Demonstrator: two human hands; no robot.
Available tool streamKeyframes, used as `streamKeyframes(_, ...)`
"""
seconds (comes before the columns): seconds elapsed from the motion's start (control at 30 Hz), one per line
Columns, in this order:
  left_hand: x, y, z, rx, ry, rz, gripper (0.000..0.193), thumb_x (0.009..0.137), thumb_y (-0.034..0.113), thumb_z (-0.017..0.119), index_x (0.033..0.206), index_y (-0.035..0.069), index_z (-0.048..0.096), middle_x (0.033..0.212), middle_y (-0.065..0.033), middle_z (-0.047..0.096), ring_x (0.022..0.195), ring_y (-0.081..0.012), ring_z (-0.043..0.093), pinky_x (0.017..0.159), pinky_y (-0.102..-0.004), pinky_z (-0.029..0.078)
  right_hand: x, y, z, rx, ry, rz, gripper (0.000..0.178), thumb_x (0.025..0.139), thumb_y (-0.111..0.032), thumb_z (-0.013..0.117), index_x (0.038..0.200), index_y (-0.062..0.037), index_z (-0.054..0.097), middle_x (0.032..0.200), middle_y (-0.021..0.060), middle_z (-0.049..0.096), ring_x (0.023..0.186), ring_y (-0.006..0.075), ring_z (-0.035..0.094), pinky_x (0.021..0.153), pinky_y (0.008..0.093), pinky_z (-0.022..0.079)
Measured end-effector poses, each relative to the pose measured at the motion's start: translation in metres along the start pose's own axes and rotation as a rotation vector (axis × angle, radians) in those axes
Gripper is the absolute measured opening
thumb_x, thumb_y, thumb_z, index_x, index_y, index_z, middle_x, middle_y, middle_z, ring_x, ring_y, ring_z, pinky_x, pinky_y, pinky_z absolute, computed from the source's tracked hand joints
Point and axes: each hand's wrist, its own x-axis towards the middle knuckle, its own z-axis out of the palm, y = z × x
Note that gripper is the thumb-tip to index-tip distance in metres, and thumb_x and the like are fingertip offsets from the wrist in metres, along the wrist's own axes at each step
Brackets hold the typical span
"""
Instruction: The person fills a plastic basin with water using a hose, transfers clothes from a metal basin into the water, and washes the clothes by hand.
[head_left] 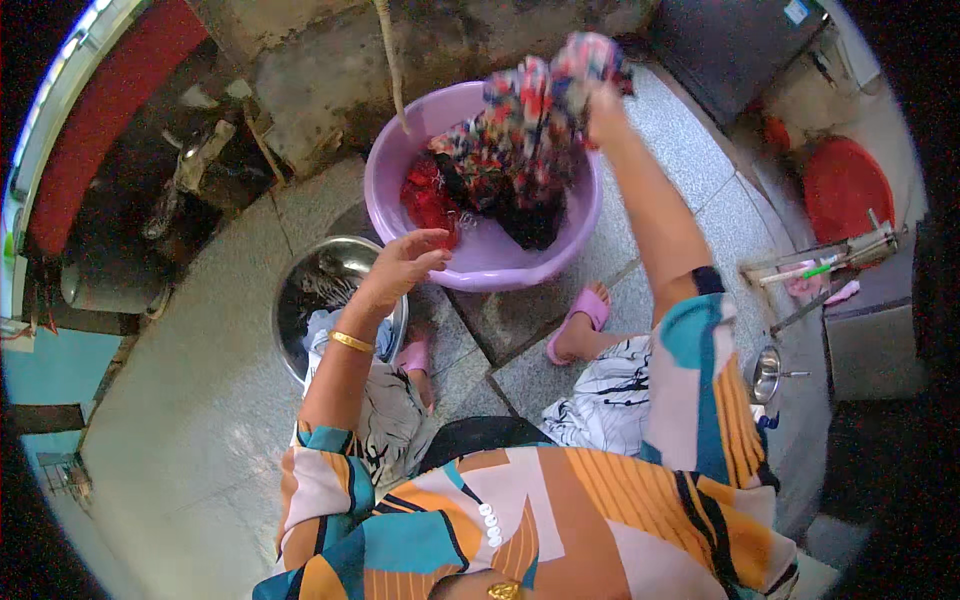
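My right hand point(606, 118) is closed on a bunched floral garment point(528, 130) in red, white and dark blue. It lifts the cloth at the far right side of a purple plastic tub point(510, 277), and the lower folds hang down into the tub. Inside lie a red mesh-like cloth point(424, 195) and a black cloth point(535, 226). Over the tub's near left rim, my left hand point(400, 268) is open, fingers apart and holding nothing. Close below it stands a steel basin point(288, 312) with striped and pale blue cloth in it.
Grey floor tiles point(185, 390) surround the tub, and a rough wall point(320, 75) rises behind it. A hose point(391, 60) hangs down to the tub's far rim. At the right are a red basin point(848, 188) and a small steel bowl point(766, 372). My pink slippers point(592, 308) flank the near side.
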Motion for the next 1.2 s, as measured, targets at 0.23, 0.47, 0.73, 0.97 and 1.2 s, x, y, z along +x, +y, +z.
streamKeyframes(0.23,-0.039,0.012,-0.058,-0.084,0.138,0.099,0.042,0.079,0.026,0.056,0.114,0.003,0.046,0.097,-0.0068,0.057,0.087,-0.0135,0.053,0.074,-0.0242,0.041,-0.065,0.192,-0.155,-1.181,0.091,0.369,0.022,0.076,-0.017,0.056,0.094,-0.0031,0.055,0.079,0.0088,0.059,0.065,0.0255,0.058,0.060,0.0388,0.048)
streamKeyframes(0.47,-0.081,-0.111,-0.154,-0.184,0.568,-0.094,0.036,0.078,0.020,0.054,0.110,0.005,0.049,0.093,-0.0031,0.058,0.078,-0.0093,0.054,0.065,-0.0219,0.041,-0.106,0.098,-0.063,-1.215,-0.454,0.346,0.014,0.078,-0.022,0.049,0.082,-0.0115,0.056,0.071,-0.0028,0.056,0.064,0.0062,0.052,0.054,0.0204,0.038)
streamKeyframes(0.73,-0.111,-0.344,-0.188,0.333,0.905,-0.371,0.041,0.065,0.023,0.062,0.100,0.003,0.055,0.087,-0.0136,0.059,0.083,-0.0249,0.057,0.074,-0.0333,0.044,-0.181,0.071,-0.010,-1.196,-0.569,0.656,0.032,0.084,-0.019,0.047,0.110,-0.0004,0.049,0.092,0.0076,0.057,0.080,0.0142,0.054,0.071,0.0268,0.044)
streamKeyframes(0.97,-0.067,-0.351,-0.151,0.126,0.879,-0.758,0.054,0.060,0.038,0.068,0.099,0.003,0.056,0.092,-0.0188,0.058,0.090,-0.0311,0.055,0.076,-0.0362,0.044,-0.184,0.084,-0.004,-1.259,-0.592,0.661,0.032,0.084,-0.017,0.047,0.111,0.0001,0.048,0.089,0.0081,0.057,0.079,0.0149,0.054,0.072,0.0270,0.043)
streamKeyframes(1.2,-0.038,-0.333,-0.144,0.149,1.400,-0.784,0.054,0.057,0.032,0.071,0.093,-0.005,0.056,0.091,-0.0234,0.058,0.086,-0.0326,0.057,0.073,-0.0380,0.045,-0.174,0.087,-0.016,-1.479,-0.725,0.535,0.031,0.082,-0.013,0.048,0.109,0.0019,0.048,0.090,0.0126,0.058,0.083,0.0187,0.055,0.075,0.0292,0.043)
